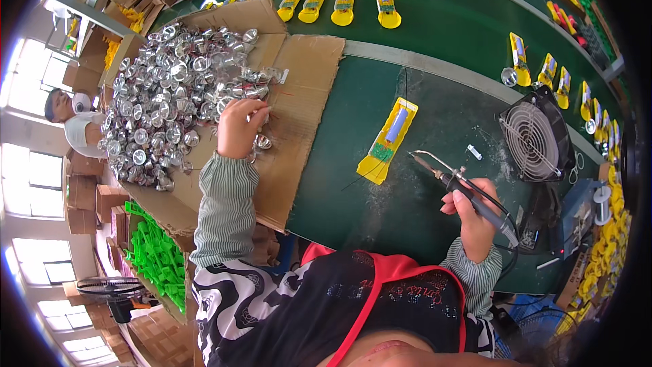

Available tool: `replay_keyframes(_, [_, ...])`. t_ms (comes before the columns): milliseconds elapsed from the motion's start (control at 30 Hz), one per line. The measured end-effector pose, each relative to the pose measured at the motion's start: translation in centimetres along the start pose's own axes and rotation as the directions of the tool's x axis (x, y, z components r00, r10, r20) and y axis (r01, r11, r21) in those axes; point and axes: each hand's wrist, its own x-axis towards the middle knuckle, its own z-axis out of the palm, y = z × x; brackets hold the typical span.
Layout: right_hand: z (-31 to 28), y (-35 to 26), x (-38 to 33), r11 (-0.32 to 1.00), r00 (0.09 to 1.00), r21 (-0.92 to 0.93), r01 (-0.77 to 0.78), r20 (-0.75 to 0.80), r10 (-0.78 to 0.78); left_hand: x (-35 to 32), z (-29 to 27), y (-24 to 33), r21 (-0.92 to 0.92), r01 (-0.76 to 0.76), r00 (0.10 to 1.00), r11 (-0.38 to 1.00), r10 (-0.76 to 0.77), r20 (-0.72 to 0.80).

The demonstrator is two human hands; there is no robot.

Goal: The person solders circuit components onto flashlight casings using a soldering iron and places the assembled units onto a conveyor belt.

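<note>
My right hand point(474, 216) is closed around a soldering iron point(448, 181) with a thin metal tube running along it. Its tip points left, a short way from a yellow plastic housing point(371, 166) on the green bench. A lilac cylindrical battery point(397, 126) and a small green circuit board point(381, 153) sit in that housing, with thin wires sticking out. Over the right edge of a heap of shiny reflector cups point(159, 105), my left hand point(239, 129) has thumb and fingers drawn together. What they pinch, if anything, is too small to make out. One loose reflector cup point(263, 141) lies beside that hand.
The heap lies in an open cardboard box point(299, 129). More yellow housings point(344, 5) line the green surface at the back and right. A fan with a wire guard point(533, 137) stands right of my work spot. Green plastic parts point(157, 251) fill a lower box; a person point(81, 129) is at far left.
</note>
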Motion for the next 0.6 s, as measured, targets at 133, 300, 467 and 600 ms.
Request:
replay_keyframes(133, [-0.1,0.3,0.3,1.000,1.000,0.001,-0.003,0.023,0.003,0.9,1.4,2.8,-0.257,0.144,0.984,0.956,-0.165,-0.061])
replay_keyframes(300, [0.0,0.1,0.7,1.000,0.999,0.024,-0.009,0.046,0.008,1.2,2.6,4.1,-0.217,0.117,0.991,0.969,-0.129,-0.044])
replay_keyframes(467, [0.4,0.4,1.3,0.997,0.998,0.070,-0.022,0.068,0.017,-0.2,2.6,8.7,-0.297,0.154,0.984,0.942,-0.121,0.128])
replay_keyframes(600, [0.6,0.9,1.8,0.996,0.992,0.087,-0.021,0.124,0.010,-2.5,5.1,12.5,-0.252,-0.117,0.964,0.961,0.170,0.203])
